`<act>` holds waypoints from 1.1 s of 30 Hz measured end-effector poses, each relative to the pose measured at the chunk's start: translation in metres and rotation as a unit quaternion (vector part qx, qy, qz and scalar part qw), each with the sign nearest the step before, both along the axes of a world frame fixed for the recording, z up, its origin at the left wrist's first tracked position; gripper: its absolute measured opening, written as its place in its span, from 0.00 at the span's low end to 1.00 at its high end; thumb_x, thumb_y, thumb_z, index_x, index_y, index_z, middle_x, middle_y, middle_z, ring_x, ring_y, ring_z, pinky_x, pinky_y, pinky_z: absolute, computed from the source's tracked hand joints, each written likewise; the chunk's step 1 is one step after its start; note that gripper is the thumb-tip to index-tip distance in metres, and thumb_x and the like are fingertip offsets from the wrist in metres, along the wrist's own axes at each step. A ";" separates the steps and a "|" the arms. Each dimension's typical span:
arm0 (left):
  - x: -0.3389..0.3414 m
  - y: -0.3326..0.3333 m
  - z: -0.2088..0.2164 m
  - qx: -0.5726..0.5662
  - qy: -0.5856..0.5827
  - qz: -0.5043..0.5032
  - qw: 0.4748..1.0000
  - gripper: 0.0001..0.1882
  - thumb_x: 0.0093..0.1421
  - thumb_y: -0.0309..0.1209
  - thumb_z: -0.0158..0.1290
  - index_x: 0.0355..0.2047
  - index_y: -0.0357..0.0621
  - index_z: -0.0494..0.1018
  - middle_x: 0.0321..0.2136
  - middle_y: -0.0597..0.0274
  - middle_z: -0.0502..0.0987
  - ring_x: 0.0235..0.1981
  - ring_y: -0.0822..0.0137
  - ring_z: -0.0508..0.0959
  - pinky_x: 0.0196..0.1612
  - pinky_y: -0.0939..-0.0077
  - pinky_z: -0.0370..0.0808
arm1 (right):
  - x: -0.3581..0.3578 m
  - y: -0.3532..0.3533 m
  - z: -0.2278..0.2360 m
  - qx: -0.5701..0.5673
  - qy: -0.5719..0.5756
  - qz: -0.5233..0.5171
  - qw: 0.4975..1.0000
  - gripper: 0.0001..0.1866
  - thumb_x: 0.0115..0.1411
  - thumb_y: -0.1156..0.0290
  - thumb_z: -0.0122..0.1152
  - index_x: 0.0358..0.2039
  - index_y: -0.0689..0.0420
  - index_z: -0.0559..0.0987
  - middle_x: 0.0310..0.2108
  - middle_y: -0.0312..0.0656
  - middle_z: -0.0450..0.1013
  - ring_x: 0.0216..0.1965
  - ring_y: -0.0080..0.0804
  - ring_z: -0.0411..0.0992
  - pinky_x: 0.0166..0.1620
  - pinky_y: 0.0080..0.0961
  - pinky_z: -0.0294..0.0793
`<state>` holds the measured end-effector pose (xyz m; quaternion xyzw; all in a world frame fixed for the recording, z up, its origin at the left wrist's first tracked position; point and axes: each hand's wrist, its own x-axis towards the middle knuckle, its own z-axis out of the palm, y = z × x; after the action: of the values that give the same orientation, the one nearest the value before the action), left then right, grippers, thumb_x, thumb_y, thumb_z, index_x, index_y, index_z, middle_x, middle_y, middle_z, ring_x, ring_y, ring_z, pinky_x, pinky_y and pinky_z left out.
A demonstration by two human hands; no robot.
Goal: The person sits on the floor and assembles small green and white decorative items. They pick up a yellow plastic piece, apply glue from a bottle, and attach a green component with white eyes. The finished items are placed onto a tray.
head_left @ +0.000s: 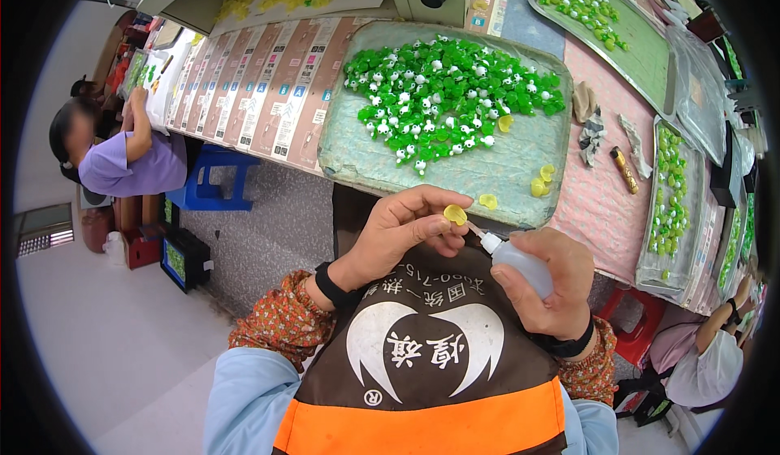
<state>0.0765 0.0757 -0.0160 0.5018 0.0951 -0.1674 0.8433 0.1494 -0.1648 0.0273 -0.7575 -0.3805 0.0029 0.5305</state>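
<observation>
Between the thumb and fingers of my left hand (398,231) is a small, translucent yellow, cup-shaped piece (455,214). My right hand (562,280) is closed around a white squeeze bottle (524,266) with a narrow nozzle. The nozzle tip points at the yellow piece and is very close to it; whether they touch I cannot tell. Just beyond my hands lies a shallow tray (349,150) with a worn, pale lining. A heap of green pieces with white animal-head shapes (443,97) covers its far part. A few loose yellow pieces (487,201) lie near its front and right edges.
Right of the tray are crumpled cloth scraps (591,134) and a gold-and-dark tube (624,169). A long tray (642,256) of green pieces stands further right. Beyond is a grey machine housing (435,20). A person in purple (134,162) sits at left near a blue stool (215,180).
</observation>
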 end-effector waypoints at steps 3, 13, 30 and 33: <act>-0.001 -0.002 0.003 0.026 -0.001 0.012 1.000 0.19 0.72 0.28 0.51 0.60 0.37 0.71 0.44 0.54 0.81 0.42 0.70 0.82 0.45 0.74 0.83 | 0.000 0.000 -0.001 0.000 -0.006 -0.005 1.000 0.18 0.50 0.73 0.77 0.40 0.61 0.79 0.26 0.44 0.77 0.22 0.40 0.75 0.26 0.32 0.71; -0.003 -0.006 0.008 0.086 -0.027 0.050 0.995 0.19 0.71 0.25 0.52 0.60 0.36 0.70 0.45 0.55 0.79 0.45 0.67 0.82 0.47 0.74 0.83 | -0.002 -0.002 -0.008 -0.009 -0.012 -0.021 1.000 0.18 0.50 0.73 0.77 0.40 0.61 0.79 0.27 0.44 0.77 0.23 0.40 0.75 0.27 0.32 0.72; -0.006 -0.009 0.008 0.106 -0.034 0.052 0.992 0.19 0.70 0.25 0.52 0.60 0.37 0.70 0.46 0.57 0.79 0.47 0.69 0.81 0.48 0.75 0.82 | -0.002 0.000 -0.007 -0.022 -0.021 -0.013 0.999 0.18 0.50 0.72 0.77 0.41 0.61 0.79 0.28 0.46 0.78 0.25 0.42 0.77 0.28 0.32 0.74; -0.003 -0.007 0.008 0.072 0.005 0.046 0.996 0.19 0.71 0.27 0.52 0.60 0.37 0.70 0.46 0.55 0.80 0.45 0.67 0.82 0.46 0.73 0.84 | -0.002 -0.001 -0.003 -0.016 0.005 -0.013 1.000 0.18 0.51 0.73 0.77 0.41 0.62 0.79 0.30 0.46 0.79 0.26 0.41 0.78 0.30 0.31 0.76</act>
<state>0.0730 0.0682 -0.0082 0.5557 0.1341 -0.1233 0.8112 0.1469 -0.1657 0.0240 -0.7706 -0.3680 0.0056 0.5204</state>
